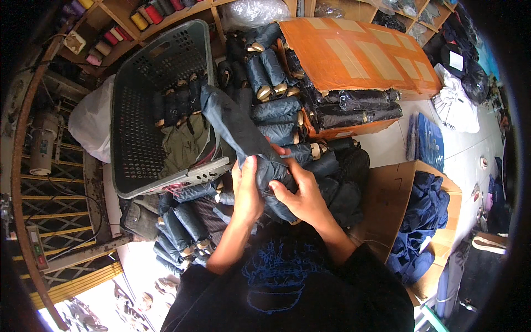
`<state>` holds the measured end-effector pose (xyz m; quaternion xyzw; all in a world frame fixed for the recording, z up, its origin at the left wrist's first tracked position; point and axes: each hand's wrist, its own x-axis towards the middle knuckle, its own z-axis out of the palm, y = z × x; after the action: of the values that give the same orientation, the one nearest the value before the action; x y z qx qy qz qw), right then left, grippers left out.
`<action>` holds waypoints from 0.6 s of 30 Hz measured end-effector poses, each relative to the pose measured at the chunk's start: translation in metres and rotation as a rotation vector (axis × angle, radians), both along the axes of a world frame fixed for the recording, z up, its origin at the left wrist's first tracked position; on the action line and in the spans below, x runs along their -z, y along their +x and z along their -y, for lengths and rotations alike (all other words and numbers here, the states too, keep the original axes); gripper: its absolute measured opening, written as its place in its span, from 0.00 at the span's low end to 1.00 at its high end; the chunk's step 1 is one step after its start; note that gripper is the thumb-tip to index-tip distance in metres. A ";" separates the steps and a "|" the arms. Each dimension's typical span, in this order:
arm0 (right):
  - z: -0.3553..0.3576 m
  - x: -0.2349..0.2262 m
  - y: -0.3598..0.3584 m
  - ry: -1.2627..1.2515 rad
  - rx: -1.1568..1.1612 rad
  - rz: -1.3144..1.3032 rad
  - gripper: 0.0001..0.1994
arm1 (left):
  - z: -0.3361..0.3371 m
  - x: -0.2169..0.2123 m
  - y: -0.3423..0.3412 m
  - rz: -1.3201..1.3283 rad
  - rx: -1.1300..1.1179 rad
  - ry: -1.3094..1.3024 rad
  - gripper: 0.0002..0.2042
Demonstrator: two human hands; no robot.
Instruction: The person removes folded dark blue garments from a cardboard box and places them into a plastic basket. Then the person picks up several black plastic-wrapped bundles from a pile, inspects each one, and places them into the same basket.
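Note:
In front of my chest, both hands grip a dark blue-grey cloth [235, 127]. Its long flat end reaches up and to the left, over the near right side of a dark perforated plastic basket [133, 99]. The lower part is bunched or rolled between my palms. My left hand [247, 191] is closed on its left side, thumb on top. My right hand [303, 196] curls round the right side. Beneath and beyond lie several rolled blue-grey cloth bundles [276, 109] with tan ends. Inside the basket are dark rolls [180, 102] and an olive cloth [185, 144].
An orange taped carton [359, 55] at the back holds plastic-wrapped dark packs [354, 115]. At right stands an open cardboard box [384, 207] with navy cloth [423, 221]. Thread spools [149, 15] fill a wooden shelf; a metal lattice [66, 205] borders the left.

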<state>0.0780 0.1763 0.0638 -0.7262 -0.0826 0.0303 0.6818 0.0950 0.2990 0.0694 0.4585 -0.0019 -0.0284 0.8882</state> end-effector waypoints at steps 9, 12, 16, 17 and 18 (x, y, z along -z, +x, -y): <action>0.010 0.015 -0.007 -0.007 -0.083 -0.042 0.31 | 0.001 0.013 -0.003 -0.173 0.117 -0.175 0.32; 0.011 0.010 -0.005 0.018 -0.100 -0.006 0.31 | 0.001 0.011 -0.004 -0.194 0.111 -0.146 0.30; 0.009 0.011 -0.007 0.042 -0.069 -0.010 0.30 | 0.007 0.013 -0.009 -0.142 0.074 0.047 0.31; 0.008 0.012 -0.009 0.049 -0.052 -0.021 0.30 | 0.008 0.014 -0.012 -0.113 0.072 0.091 0.31; 0.007 0.012 -0.010 0.042 -0.029 0.001 0.29 | 0.008 0.015 -0.015 -0.084 0.069 0.133 0.30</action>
<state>0.0676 0.1697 0.0516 -0.7105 -0.0939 0.0381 0.6964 0.0799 0.2909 0.0542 0.5148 0.0215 -0.0783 0.8535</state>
